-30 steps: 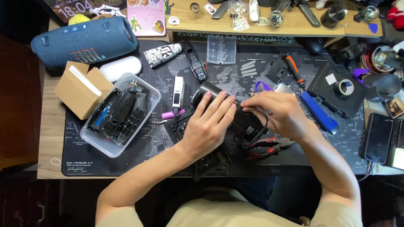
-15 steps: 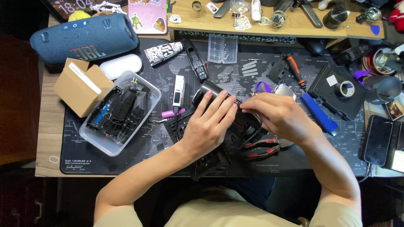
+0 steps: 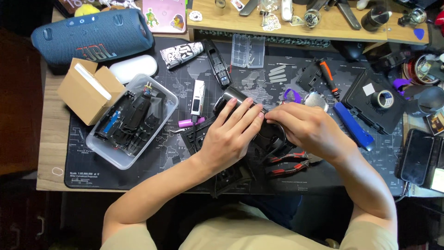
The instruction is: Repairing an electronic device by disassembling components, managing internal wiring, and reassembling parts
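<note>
- Black device point(image 3: 231, 99) lies near the middle of the desk mat point(image 3: 185, 153), slightly toward its front edge; only its rounded upper-left end shows past the hands.
- Left hand point(image 3: 231, 134) lies flat on the device, 4 fingers extended and pressed close together, tips pointing toward the right hand.
- Right hand point(image 3: 307, 129) rests on the device's right part, fingers curled and bunched, tips meeting the left fingertips; cannot tell whether they pinch anything.
- Red-handled pliers point(image 3: 289, 164) lie just in front of the right hand, partly under it.
- Clear plastic tray point(image 3: 134, 122) of black parts sits toward the mat's left edge, cardboard box point(image 3: 88, 90) touching its left side.
- Blue cylindrical speaker point(image 3: 92, 34) lies at the rear-left corner.
- Blue bar-shaped tool point(image 3: 354, 125) lies right of the right hand.
- Roll of tape point(image 3: 384, 98) rests on a black square case toward the right edge.
</note>
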